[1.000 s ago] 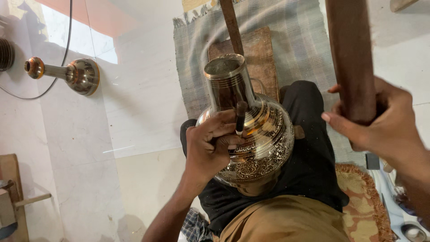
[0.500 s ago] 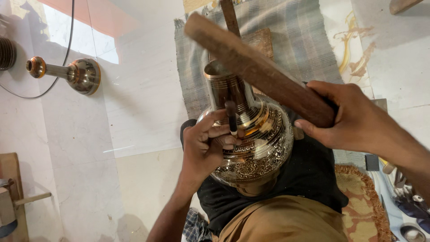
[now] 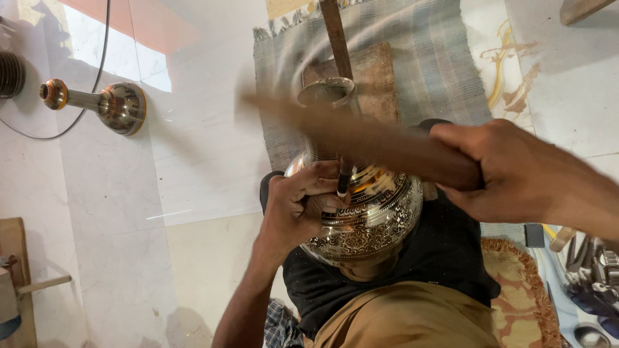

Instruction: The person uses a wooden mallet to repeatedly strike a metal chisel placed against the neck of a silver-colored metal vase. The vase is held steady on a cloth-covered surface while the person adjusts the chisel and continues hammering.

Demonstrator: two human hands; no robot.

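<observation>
A round engraved metal vase (image 3: 374,212) with a narrow neck rests on a black pad in my lap. My left hand (image 3: 303,206) presses against its shoulder and pinches a small dark chisel (image 3: 344,177) upright on the patterned surface. My right hand (image 3: 516,171) grips a long wooden mallet stick (image 3: 361,138), blurred with motion, its shaft lying just above the top of the chisel and across the vase's neck.
A second metal vase (image 3: 106,103) lies on its side on the pale floor at the upper left, beside a black cable. A striped mat (image 3: 412,58) with a wooden block lies ahead. Metal tools (image 3: 590,270) sit at the right edge.
The wooden stick was upright in my right hand a second ago; it has swung down to the left onto the chisel. My left hand and the vase stay put.
</observation>
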